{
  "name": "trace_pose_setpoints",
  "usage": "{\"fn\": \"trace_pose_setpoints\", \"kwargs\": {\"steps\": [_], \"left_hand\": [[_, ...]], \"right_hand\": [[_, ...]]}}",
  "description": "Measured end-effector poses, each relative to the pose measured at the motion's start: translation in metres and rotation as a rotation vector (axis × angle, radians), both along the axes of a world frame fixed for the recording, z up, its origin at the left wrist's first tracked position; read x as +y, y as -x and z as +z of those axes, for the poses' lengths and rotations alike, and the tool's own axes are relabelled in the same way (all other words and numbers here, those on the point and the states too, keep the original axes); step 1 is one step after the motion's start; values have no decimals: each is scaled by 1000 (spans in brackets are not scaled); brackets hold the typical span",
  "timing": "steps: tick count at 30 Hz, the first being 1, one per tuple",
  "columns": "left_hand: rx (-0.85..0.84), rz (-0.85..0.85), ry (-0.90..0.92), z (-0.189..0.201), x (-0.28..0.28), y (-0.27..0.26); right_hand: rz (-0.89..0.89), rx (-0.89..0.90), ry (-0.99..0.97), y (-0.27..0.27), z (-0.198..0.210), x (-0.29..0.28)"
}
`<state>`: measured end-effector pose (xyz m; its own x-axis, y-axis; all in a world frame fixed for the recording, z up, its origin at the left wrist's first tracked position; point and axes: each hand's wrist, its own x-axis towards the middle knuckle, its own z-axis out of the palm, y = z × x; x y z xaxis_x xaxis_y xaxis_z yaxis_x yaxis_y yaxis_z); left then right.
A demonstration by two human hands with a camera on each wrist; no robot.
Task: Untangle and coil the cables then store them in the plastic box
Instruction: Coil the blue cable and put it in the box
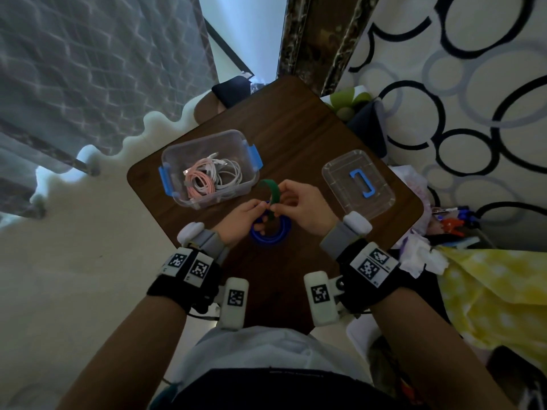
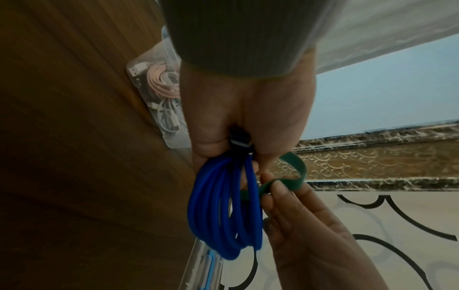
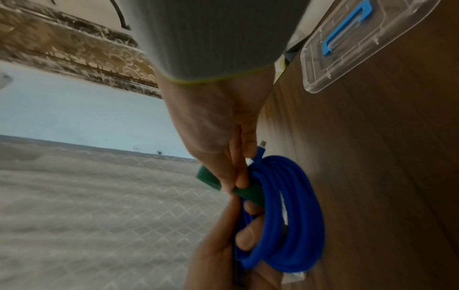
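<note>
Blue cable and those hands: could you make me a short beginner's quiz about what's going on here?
1. True or false: the lid is on the box.
2. Which hand pinches the green strap? A) left hand B) right hand C) neither
3. Fill in: the coiled cable that the left hand grips is ____.

Key
1. False: the lid lies apart on the table, to the right of the open box, which already holds pink and white cables.
2. B: the right hand's fingertips pinch the strap at the coil.
3. Blue.
</note>
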<state>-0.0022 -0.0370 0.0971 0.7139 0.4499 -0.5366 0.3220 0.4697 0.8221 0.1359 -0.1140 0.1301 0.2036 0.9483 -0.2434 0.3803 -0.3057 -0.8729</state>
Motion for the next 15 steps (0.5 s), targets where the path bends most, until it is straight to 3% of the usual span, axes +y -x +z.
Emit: {"fn": "trace_pose_setpoints", "kwargs": {"steps": [11,15], "left_hand": [[-104,82,282,14,-4,-10],[-73,-98,163,16,1,-10]], "right_hand": [[-4,-385,-110,-3,-15,-10],[66,-198,-81,-6,-15,-11]]}}
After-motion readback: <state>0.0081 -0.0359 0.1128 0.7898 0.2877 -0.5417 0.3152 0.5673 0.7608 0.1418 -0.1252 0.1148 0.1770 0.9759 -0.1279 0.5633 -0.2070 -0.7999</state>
